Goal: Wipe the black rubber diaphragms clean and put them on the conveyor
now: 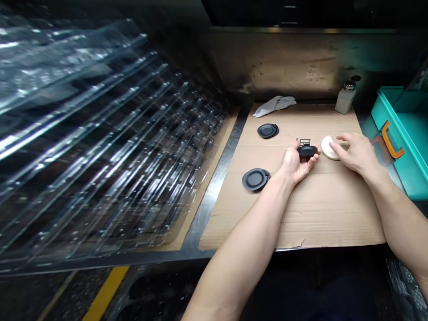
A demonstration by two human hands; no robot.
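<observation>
My left hand [301, 166], palm up, has its fingers curled round a black oval plastic part [307, 151] above the cardboard sheet [321, 214]. Just right of it, my right hand [358, 154] grips the edge of a white round pad [329, 150] between thumb and fingers. Whether the pad rests on the cardboard or is lifted I cannot tell. Two similar black oval parts lie to the left of my hands: a farther one [268, 130] and a nearer one [256, 179] close to my left forearm.
Clear plastic trays [110, 133] are stacked along the left. At the cardboard's back edge lie a white cloth [274, 105] and a bottle with a metal top [345, 98]. A teal bin [411, 165] with an orange handle [392, 141] stands at right.
</observation>
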